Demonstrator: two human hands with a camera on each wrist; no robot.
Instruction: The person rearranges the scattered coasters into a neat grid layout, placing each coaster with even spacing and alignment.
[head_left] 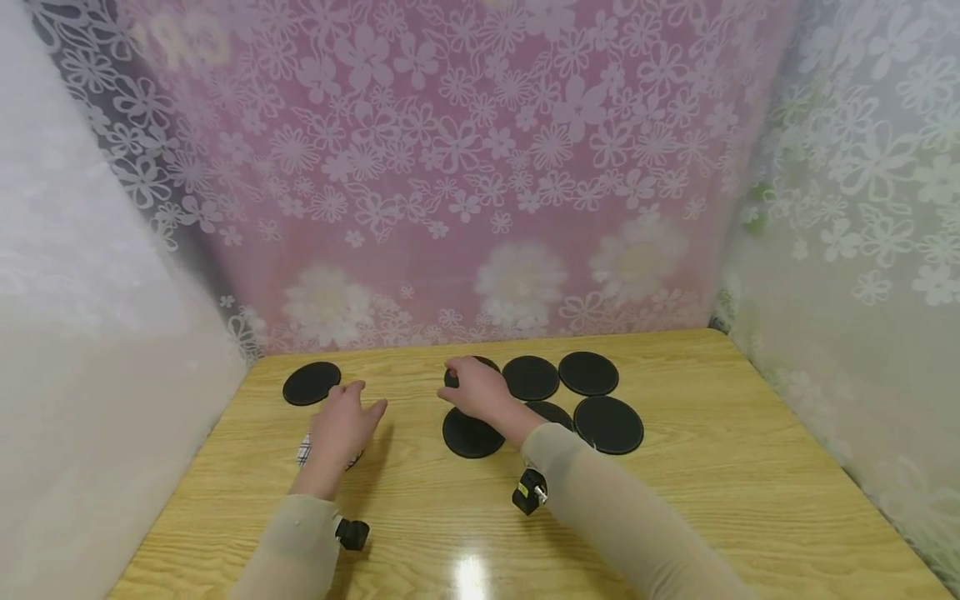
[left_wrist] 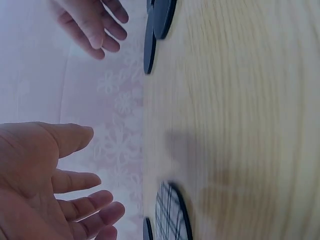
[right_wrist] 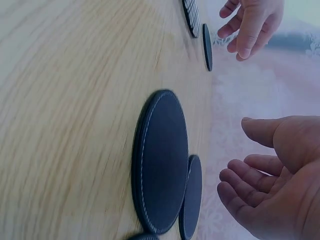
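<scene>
My left hand (head_left: pixel 345 427) hovers above a plaid coaster (head_left: pixel 303 450), which it mostly covers in the head view. Its fingers are loosely bent and hold nothing. The plaid top of that coaster (left_wrist: pixel 168 215) shows better in the left wrist view. Beyond the left fingers lies a round black coaster (head_left: pixel 311 383). My right hand (head_left: pixel 480 390) is raised over the right group, with relaxed fingers and nothing in them. A black coaster (head_left: pixel 472 435) with stitched edging lies beneath it, and another black coaster (head_left: pixel 491 363) is partly hidden behind the hand.
Several more black coasters (head_left: pixel 530 378) lie close together right of the right hand, one partly under the forearm. The wooden table (head_left: pixel 420 517) meets a flowered pink curtain (head_left: pixel 465 208) at the back. Pale sheets (head_left: pixel 847 333) stand at both sides. Each wrist carries a small black camera (head_left: pixel 530 492).
</scene>
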